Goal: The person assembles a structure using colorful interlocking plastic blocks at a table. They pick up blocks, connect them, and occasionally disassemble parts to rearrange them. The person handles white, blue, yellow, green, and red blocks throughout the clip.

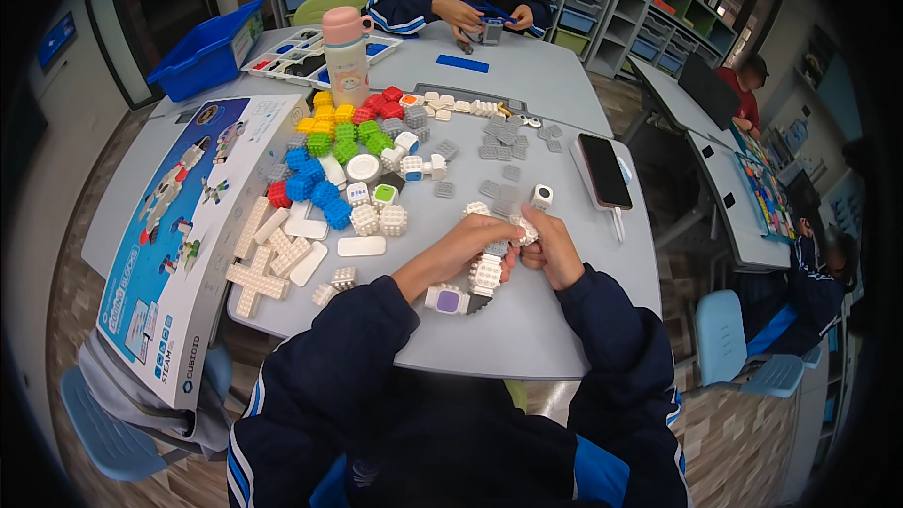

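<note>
Over the near part of the grey table, my left hand (463, 249) and my right hand (555, 249) come together, both closed around a joined assembly of white studded building blocks (487, 273). Its lower end carries a white block with a purple face (448, 300) beside a dark grey piece. Between the thumbs a white studded block (523, 229) is pinched. Just beyond the fingers stands a white cube with a dark round spot (542, 196). Thin grey square plates (506, 196) lie behind the hands. My fingers hide part of the assembly.
Left of my hands are coloured blocks (324, 146) and long white beams (268, 263). A pink-capped bottle (346, 66), a large box (188, 226) and a blue bin (209, 52) stand beyond. A phone (605, 172) lies right. Across the table a person (461, 0) handles a small grey piece.
</note>
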`<control>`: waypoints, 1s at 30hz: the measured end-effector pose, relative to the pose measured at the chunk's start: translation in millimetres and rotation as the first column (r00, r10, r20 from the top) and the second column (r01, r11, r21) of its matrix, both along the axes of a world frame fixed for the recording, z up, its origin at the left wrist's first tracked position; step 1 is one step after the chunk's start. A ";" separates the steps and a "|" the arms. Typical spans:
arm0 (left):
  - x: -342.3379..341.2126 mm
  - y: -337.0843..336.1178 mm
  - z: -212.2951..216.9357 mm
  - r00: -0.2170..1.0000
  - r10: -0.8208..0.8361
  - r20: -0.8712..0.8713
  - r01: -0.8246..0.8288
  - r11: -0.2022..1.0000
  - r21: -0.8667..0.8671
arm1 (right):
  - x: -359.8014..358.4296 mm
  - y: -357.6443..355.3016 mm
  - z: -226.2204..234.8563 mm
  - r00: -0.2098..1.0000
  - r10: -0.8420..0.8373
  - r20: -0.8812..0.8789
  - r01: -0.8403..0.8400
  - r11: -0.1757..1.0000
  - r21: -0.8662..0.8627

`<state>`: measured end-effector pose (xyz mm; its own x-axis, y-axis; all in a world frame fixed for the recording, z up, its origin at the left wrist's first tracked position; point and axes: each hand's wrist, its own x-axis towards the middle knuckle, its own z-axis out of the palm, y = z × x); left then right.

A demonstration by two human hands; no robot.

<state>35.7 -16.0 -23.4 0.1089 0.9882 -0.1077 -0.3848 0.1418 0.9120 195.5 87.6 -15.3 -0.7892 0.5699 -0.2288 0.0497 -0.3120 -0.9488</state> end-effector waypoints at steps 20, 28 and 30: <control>-0.9 1.4 5.7 1.000 0.019 -0.005 -0.019 1.000 -0.010 | -0.6 -2.1 -3.7 0.992 -0.124 0.021 0.118 0.976 0.182; 8.1 -4.1 12.9 0.992 0.100 -0.074 -0.098 0.995 0.030 | 1.6 -3.3 5.2 0.905 -0.381 -0.190 0.334 0.359 0.872; 6.5 -5.8 15.3 0.993 0.097 -0.070 -0.094 0.994 0.055 | 3.8 0.4 10.6 0.901 -0.394 -0.181 0.380 0.518 0.767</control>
<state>42.3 -21.8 -8.1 0.0074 0.9982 -0.0602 -0.3270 0.0593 0.9431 199.3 88.0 -4.8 -0.4473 0.7793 0.4388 0.1238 0.5398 -0.8326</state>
